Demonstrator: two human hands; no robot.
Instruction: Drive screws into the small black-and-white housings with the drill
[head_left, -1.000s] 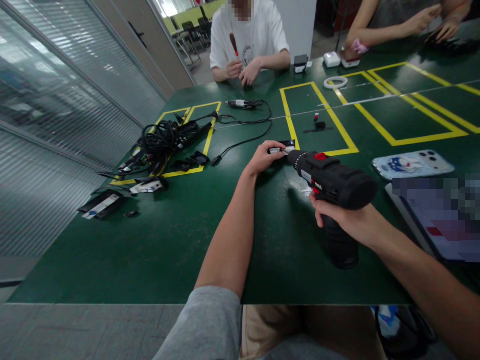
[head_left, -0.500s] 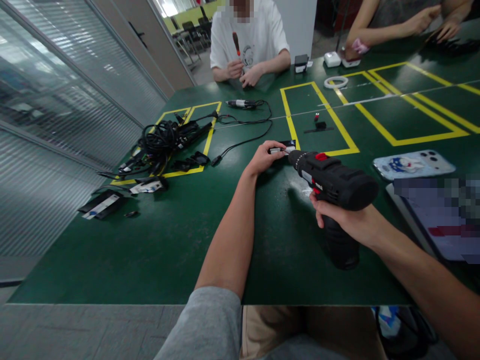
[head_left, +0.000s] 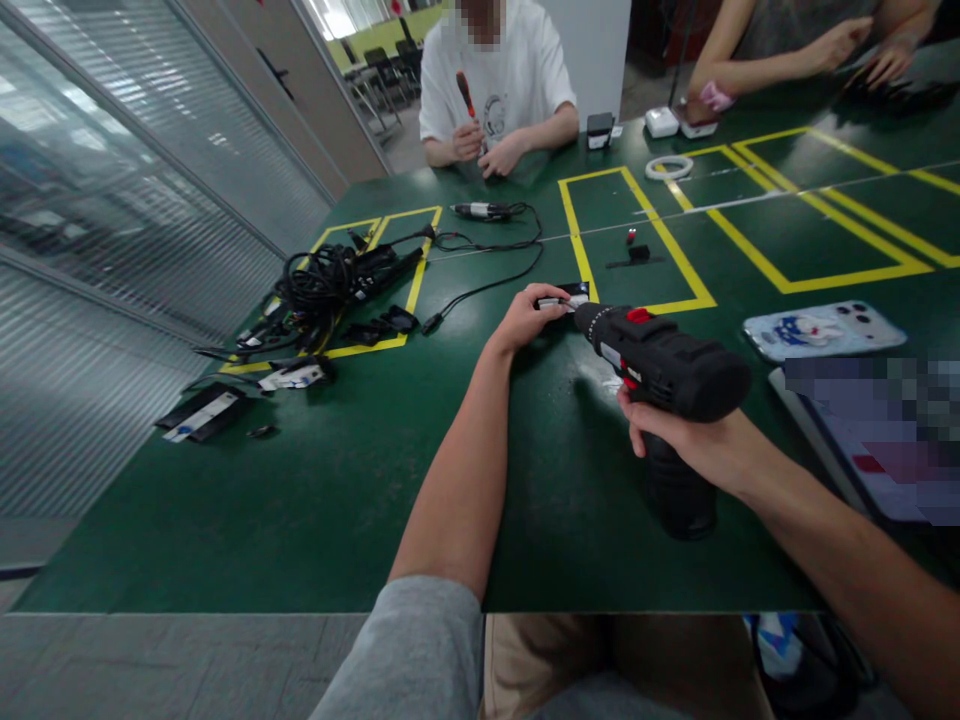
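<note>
My right hand [head_left: 667,425] is wrapped round the grip of a black cordless drill [head_left: 660,360] with red switches. The drill lies nearly level and its chuck points left and away from me. Its tip meets a small black piece with a white label [head_left: 576,296] on the table. My left hand [head_left: 526,318] presses this piece down, with its fingers closed on the near left side. Part of the piece is hidden under the fingers, and I cannot make out its exact kind. Just beyond both hands runs a yellow tape outline.
A heap of black cables [head_left: 330,285] lies at the left, with a black labelled box [head_left: 206,412] nearer. A pen-shaped corded tool [head_left: 482,211] lies farther back. At the right are a phone [head_left: 823,330] and a laptop [head_left: 832,450]. Across the table a person holds a screwdriver [head_left: 465,95].
Both my hands, the drill and the labelled piece stay in nearly the same place. The view has shifted very slightly. The screwdriver across the table tilts a little more to the left.
</note>
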